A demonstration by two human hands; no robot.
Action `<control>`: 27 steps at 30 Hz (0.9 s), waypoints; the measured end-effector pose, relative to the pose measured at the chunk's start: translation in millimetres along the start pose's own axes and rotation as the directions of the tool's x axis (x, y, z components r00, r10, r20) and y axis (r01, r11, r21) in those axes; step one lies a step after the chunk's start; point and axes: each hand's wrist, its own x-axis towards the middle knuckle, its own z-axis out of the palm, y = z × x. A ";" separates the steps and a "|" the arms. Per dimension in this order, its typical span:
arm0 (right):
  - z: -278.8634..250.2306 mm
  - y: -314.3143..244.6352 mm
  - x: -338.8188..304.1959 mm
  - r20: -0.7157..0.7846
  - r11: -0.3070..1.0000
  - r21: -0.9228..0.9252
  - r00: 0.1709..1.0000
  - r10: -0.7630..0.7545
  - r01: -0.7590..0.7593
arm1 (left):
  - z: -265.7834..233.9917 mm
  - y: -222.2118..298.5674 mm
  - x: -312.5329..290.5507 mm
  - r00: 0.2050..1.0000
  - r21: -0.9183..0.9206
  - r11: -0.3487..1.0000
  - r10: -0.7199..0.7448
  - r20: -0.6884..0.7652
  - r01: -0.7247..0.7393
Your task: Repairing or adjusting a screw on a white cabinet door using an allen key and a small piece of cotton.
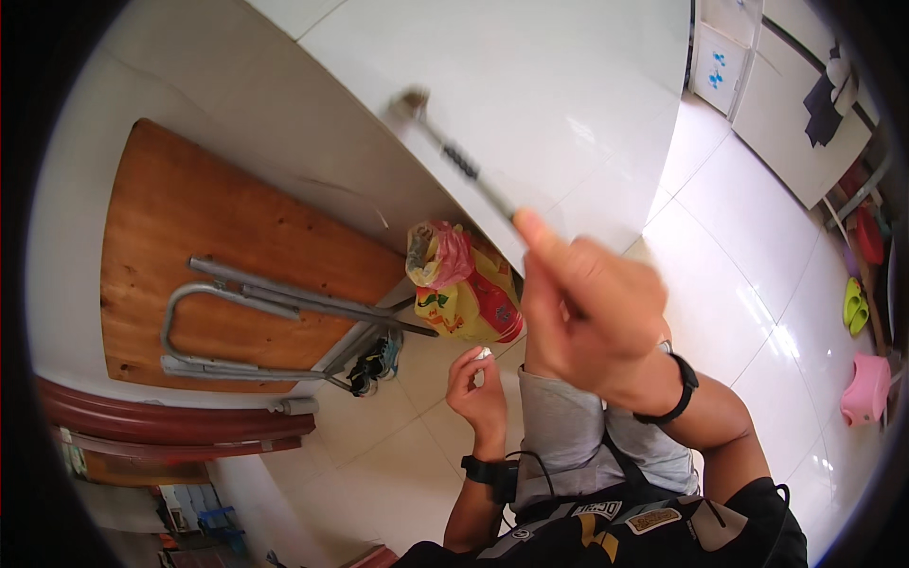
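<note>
My right hand [595, 308] is closed around a thin metal-shafted tool [488, 189] with a black ridged band. Its brownish head is smeared by motion, so I cannot tell its kind. That head is at the left edge of a large glossy white surface [568, 104]; whether it touches is unclear. Lower and to the left, my left hand [478, 402] pinches a small white piece [484, 353] between thumb and fingers. Just beyond my left hand stands a yellow and red plastic bag [464, 293], its top gathered in pink and yellow.
At left, a folding wooden table [227, 227] with grey metal legs leans against the wall. Shoes [377, 364] lie beside it, near dark red pipe-like lengths [170, 417]. A pink stool [864, 390] and yellow-green slippers [855, 306] are at far right, by a white cabinet [795, 114].
</note>
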 end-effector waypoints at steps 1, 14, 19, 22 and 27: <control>3.3 2.4 9.0 -0.094 1.000 0.031 0.996 0.005 -0.002 | 0.0 -2.3 1.3 1.000 -0.041 0.999 0.025 -0.007 -0.025; 6.2 -13.6 20.2 0.142 0.993 0.118 0.989 -0.034 0.017 | -12.3 -19.8 5.1 0.999 -0.043 0.999 -0.024 -0.031 0.023; 2.6 -0.6 13.6 -0.034 0.998 0.060 0.999 -0.034 0.036 | -11.3 -19.0 4.3 0.997 -0.061 0.996 -0.071 -0.032 0.069; -1.7 3.7 22.6 -0.048 0.969 0.183 0.983 0.180 -0.168 | -7.2 -21.5 3.2 0.998 -0.067 0.996 -0.062 -0.032 0.060; -2.1 0.6 30.5 -0.088 0.905 0.288 0.932 0.351 -0.314 | -4.1 -26.0 6.2 0.999 -0.112 0.993 -0.048 -0.024 0.045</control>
